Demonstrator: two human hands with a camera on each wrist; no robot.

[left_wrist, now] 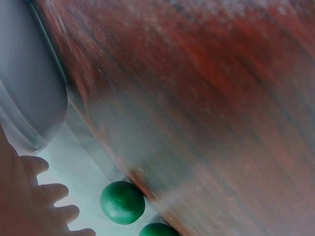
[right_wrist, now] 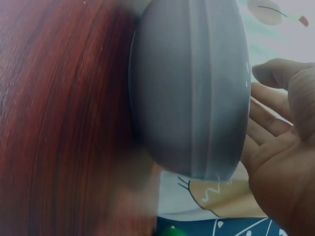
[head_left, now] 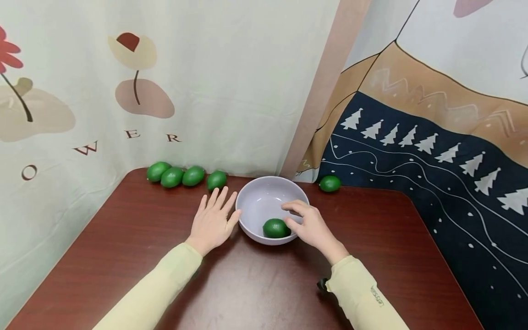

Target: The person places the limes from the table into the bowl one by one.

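A pale lilac bowl stands near the back edge of the table, with one green lime lying inside at its near side. My right hand reaches over the bowl's right rim, thumb and fingers apart, the thumb tip right by that lime. In the right wrist view the hand is at the rim of the bowl, whose wall hides the lime. To the bowl's left, my left hand is spread with straight fingers. Its fingertips lie just short of a lime and it holds nothing.
Several more limes sit in a row along the back left edge of the brown table. Another lime is at the back edge, right of the bowl. Printed curtains hang close behind the table.
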